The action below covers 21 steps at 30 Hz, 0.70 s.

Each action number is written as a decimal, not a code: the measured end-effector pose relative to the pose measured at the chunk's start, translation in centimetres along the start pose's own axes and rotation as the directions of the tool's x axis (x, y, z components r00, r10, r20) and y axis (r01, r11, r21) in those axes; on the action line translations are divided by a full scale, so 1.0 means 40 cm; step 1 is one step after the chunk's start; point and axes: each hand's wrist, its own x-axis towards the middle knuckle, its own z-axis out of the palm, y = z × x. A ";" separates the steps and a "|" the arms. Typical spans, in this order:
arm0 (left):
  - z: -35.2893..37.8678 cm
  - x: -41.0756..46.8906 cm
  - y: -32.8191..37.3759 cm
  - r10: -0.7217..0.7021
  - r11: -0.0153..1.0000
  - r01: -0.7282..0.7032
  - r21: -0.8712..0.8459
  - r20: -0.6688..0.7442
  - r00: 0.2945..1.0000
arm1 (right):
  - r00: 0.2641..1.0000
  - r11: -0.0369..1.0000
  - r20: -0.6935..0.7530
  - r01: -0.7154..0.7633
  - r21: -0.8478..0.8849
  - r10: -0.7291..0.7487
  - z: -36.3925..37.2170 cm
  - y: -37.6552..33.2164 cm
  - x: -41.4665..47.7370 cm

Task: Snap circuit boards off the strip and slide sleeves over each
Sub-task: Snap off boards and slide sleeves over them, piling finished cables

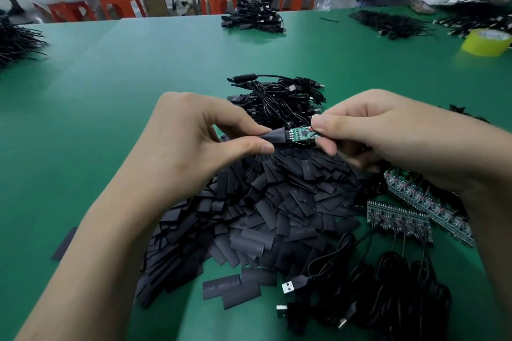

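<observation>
Head cam: small green populated circuit board, left end in the mouth of a matte black tubular sleeve, above a heap of flat black sleeve pieces on the smooth green table. Uncut board strips and black USB cables sit at right. Left hand pinches the sleeve; right hand pinches the board's other end.

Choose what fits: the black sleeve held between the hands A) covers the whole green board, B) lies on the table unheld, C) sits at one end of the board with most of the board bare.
C: the left hand pinches the sleeve at the end of the green board, whose face shows bare up to the fingers of the right hand.
</observation>
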 end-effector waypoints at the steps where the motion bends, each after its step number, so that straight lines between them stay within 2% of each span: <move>1: 0.000 0.000 0.001 0.004 1.000 -0.004 0.010 0.000 1.000 | 1.000 1.000 -0.003 0.004 0.015 -0.004 -0.002 0.000 -0.001; 12: 0.005 -0.001 0.006 0.023 0.999 -0.023 0.025 0.016 1.000 | 1.000 1.000 -0.006 0.001 0.000 -0.001 0.001 0.001 0.003; 17: 0.006 0.000 0.005 0.050 0.998 -0.053 0.041 0.065 0.997 | 1.000 1.000 -0.014 -0.007 -0.020 0.006 0.005 0.005 0.005; 21: 0.006 0.002 0.004 0.045 0.997 -0.048 0.063 0.044 0.998 | 0.999 0.999 -0.035 -0.012 -0.034 0.011 0.011 0.006 0.010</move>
